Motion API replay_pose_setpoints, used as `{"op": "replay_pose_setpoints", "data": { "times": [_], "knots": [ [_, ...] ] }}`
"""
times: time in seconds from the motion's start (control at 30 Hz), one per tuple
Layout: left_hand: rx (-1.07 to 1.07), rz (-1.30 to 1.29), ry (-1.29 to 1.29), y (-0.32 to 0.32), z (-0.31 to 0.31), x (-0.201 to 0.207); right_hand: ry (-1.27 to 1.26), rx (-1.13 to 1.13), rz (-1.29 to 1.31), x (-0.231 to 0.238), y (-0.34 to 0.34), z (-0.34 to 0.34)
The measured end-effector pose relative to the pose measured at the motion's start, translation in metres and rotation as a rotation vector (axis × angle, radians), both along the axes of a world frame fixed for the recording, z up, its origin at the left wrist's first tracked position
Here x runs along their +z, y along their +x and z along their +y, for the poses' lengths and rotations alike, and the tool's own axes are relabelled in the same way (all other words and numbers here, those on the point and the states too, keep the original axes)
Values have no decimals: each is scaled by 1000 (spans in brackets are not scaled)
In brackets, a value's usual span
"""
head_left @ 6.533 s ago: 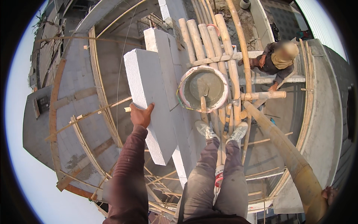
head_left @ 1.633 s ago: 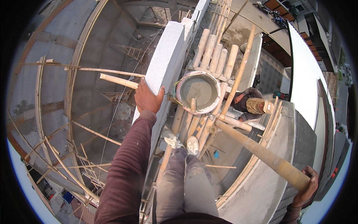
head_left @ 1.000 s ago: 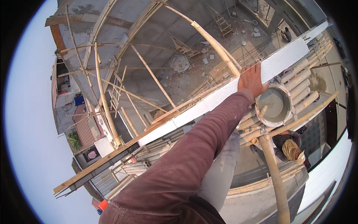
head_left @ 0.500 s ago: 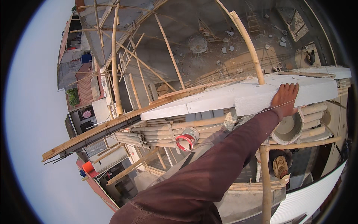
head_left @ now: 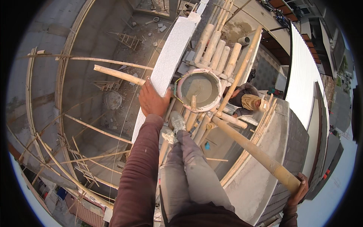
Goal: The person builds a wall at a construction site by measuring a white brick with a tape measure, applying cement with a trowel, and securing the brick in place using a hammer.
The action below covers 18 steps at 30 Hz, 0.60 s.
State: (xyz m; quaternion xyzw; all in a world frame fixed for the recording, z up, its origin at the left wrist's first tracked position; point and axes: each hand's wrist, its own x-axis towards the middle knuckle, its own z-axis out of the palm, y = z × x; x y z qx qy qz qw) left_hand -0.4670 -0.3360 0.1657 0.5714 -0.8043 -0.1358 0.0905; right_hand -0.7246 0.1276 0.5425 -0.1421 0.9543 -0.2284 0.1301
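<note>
My left hand (head_left: 153, 100) lies on the top of a white block wall (head_left: 172, 49), thumb spread away from the fingers. Beside those fingers, a bamboo pole (head_left: 117, 73) juts out to the left. At the lower right, my right hand (head_left: 299, 190) is wrapped around the end of a thick bamboo pole (head_left: 261, 153); part of its grip is hidden behind the pole. A round bucket of wet grey mortar (head_left: 200, 89) stands just right of the wall, with a handle-like piece sticking out of the mortar. Neither hand touches the bucket.
My feet (head_left: 174, 126) stand on bamboo poles beside the wall. Below right, another person (head_left: 247, 100) in a hat is partly hidden by scaffolding. Left of the wall, a deep room holds a ladder (head_left: 128, 41) and rubble. White corrugated roofing (head_left: 302, 72) lies at right.
The view has swung round to the right and down, bringing my legs and right hand into sight. My left hand still rests on the white wall; the mortar bucket now appears nearer the middle.
</note>
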Motion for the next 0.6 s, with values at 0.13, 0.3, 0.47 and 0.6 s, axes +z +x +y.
{"op": "replay_pose_setpoints", "data": {
  "times": [0.13,0.3,0.47,0.6],
  "knots": [
    [4,-32,39,0,2,1,-38,-2,-12,-2,8,-10],
    [-46,-94,-28,6,-1,-2,-26,-63,-16,-2,13,-9],
    [-53,-135,12,2,-1,-3,55,-53,16,0,15,-16],
    [-49,-258,-87,-10,-5,1,53,-76,51,-1,18,-21]
  ]
}}
